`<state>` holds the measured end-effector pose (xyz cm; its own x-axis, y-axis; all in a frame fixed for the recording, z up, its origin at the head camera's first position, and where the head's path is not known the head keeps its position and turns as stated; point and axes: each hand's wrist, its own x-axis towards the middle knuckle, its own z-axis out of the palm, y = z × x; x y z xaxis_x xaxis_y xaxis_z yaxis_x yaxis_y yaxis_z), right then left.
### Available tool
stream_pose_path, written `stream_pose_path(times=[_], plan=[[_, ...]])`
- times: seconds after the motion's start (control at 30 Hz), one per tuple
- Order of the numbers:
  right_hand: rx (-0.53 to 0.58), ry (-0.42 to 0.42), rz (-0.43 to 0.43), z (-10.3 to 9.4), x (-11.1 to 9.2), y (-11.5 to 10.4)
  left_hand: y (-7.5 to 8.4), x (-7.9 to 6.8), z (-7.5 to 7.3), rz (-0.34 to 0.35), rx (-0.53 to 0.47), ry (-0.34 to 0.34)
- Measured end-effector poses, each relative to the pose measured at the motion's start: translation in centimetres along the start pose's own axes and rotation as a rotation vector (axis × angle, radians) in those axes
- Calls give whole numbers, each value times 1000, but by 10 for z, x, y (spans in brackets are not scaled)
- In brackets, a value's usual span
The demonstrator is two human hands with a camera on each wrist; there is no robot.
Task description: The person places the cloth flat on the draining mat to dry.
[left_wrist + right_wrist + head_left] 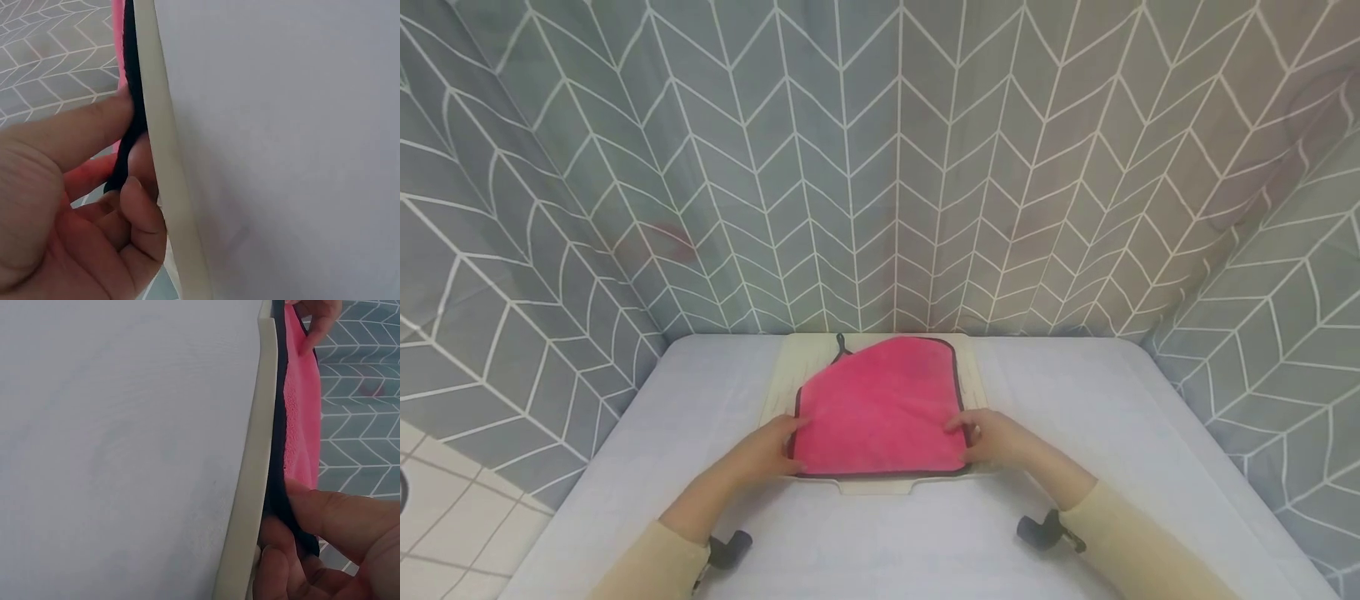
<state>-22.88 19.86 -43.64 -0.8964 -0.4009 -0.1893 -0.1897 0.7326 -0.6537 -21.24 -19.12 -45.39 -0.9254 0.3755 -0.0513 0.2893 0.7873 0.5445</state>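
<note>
A pink cloth (880, 408) with a dark edging lies spread over a cream-coloured board (874, 487), and a dark loop (841, 343) sticks out at its upper left. My left hand (773, 448) pinches the cloth's near left corner; in the left wrist view the thumb is on top of the dark edging (130, 69) and fingers are curled beneath. At the near right corner my right hand (996, 439) pinches the cloth the same way, as the right wrist view shows, its knuckles close to the board's rim (250, 462).
The board rests on a white-covered table (1075, 400). Grey curtains (895, 167) with white zigzag lines hang behind the table and on both sides. A dark wrist device (730, 548) is on the left forearm and another device (1040, 531) on the right. Pale floor tiles (460, 517) show at lower left.
</note>
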Motion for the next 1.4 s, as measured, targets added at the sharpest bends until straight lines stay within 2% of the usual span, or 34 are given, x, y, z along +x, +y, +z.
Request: stream_pose_path(times=[0.17,0.4,0.53,0.63,0.8,0.9,1.17,1.37,1.4], plan=[[-4,3,14,2,0,1,-2,1,4,-12,19,38],[12,-87,-128,-4,2,11,-4,1,1,-28,33,33],[47,-117,-153,-13,4,16,-5,2,-8,-60,-21,17],[97,-111,-116,-18,8,19,-8,7,-16,-99,-92,24],[224,-83,-21,-22,19,19,-14,22,-24,-126,-206,62],[268,-37,12,-21,28,17,-17,33,-25,-123,-219,80],[303,110,-14,-20,52,16,-24,61,-21,-85,-246,156],[361,139,-3,-16,64,23,-25,68,-17,-112,-334,182],[366,144,4,-16,65,24,-24,68,-17,-100,-338,189]])
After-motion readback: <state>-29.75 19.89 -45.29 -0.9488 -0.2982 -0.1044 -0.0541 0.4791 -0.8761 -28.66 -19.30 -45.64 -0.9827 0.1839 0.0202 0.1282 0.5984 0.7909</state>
